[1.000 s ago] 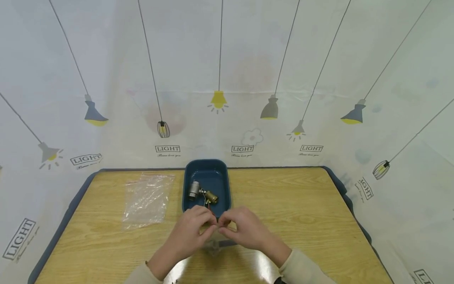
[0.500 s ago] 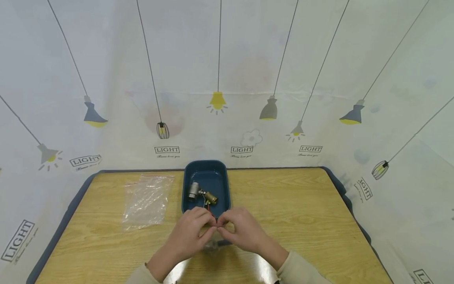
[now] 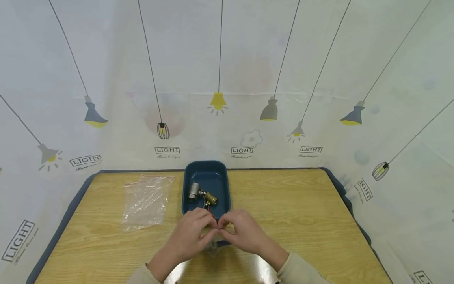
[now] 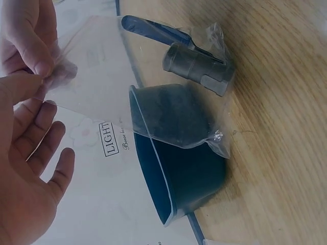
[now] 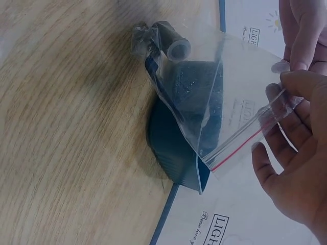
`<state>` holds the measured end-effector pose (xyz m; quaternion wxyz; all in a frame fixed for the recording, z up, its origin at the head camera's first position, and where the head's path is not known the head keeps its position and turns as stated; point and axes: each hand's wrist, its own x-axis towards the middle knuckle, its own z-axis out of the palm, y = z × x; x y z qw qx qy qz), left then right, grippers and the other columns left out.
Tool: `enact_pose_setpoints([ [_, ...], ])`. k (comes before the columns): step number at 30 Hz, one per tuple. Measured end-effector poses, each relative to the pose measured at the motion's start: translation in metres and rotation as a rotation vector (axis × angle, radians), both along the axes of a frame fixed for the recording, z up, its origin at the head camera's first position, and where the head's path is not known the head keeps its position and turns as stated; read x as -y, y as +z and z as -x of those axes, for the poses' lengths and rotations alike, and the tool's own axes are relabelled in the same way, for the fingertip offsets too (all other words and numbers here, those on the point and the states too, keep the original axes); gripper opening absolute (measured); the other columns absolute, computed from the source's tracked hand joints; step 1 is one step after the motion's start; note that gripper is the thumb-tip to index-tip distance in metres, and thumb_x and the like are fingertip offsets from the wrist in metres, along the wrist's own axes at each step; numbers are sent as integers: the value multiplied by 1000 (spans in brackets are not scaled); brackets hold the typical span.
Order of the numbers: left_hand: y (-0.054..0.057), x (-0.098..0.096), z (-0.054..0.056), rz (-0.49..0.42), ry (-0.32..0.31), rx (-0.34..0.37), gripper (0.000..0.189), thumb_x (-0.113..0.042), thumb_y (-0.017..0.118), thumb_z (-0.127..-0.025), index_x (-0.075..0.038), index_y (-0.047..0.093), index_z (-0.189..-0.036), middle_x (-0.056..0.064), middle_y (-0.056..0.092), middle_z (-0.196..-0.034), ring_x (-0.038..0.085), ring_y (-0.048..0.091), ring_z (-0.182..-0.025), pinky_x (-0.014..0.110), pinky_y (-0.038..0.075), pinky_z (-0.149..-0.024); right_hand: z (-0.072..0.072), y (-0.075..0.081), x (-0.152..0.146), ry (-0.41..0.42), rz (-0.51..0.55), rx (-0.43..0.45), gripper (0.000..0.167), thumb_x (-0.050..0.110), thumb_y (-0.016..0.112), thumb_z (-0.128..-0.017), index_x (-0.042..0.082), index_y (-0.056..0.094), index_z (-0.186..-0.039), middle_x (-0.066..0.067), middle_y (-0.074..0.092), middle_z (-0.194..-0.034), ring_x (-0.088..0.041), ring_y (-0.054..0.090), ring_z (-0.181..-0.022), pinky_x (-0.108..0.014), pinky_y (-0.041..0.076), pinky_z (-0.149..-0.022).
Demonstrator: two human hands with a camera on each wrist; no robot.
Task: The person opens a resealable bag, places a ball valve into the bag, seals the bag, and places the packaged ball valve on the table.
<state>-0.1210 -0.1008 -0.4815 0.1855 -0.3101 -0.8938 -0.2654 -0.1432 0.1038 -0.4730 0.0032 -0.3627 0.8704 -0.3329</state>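
Head view: the left hand [image 3: 189,232] and the right hand [image 3: 244,232] meet at the near edge of the blue tray [image 3: 207,173], thumb and fingertips of each pinching the top of a clear zip bag [image 3: 213,247]. The bag hangs on the tray's near side, partly hidden by the hands. Inside the tray, in its near half, lie a silver fitting [image 3: 193,191] and a brass fitting [image 3: 211,198]. Left of the tray, flat clear plastic [image 3: 149,203] lies on the wooden table [image 3: 301,205]; behind the tray rises a lamp-printed backdrop [image 3: 248,51].

Left wrist view: the bag stretches from the pinching fingertips across part of the tray. A grey valve [image 4: 196,69] with a blue lever [image 4: 156,30] sits in its bottom, just outside the tray.

Right wrist view: the bag's red zip line [image 5: 245,148] runs from the right hand's fingers toward the tray's rim.
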Motion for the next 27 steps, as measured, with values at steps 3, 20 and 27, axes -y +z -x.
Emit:
enact_pose_setpoints([
  [3, 0, -1, 1, -3, -1, -20, 10, -23, 75, -82, -26, 67, -85, -16, 64, -91, 4, 58, -91, 27, 48, -72, 0, 0, 0, 0, -1, 6, 7, 28, 68, -91, 22, 70, -89, 11, 71, -88, 3, 63, -82, -22, 54, -76],
  [20, -2, 1, 1, -72, 32, -43, 11, -24, 78, -81, -26, 68, -85, -14, 66, -91, 5, 59, -93, 29, 48, -74, -2, -1, -3, -31, 30, -19, 1, 24, 69, -91, 24, 69, -89, 11, 70, -89, 1, 63, -83, -22, 54, -77],
  [27, -1, 3, 1, -73, 35, -29, 5, -30, 74, -86, -26, 70, -87, -16, 66, -92, 5, 59, -94, 28, 48, -74, -2, -3, -3, -27, 68, 15, 4, 21, 69, -90, 24, 68, -90, 11, 70, -89, 0, 64, -83, -21, 54, -76],
])
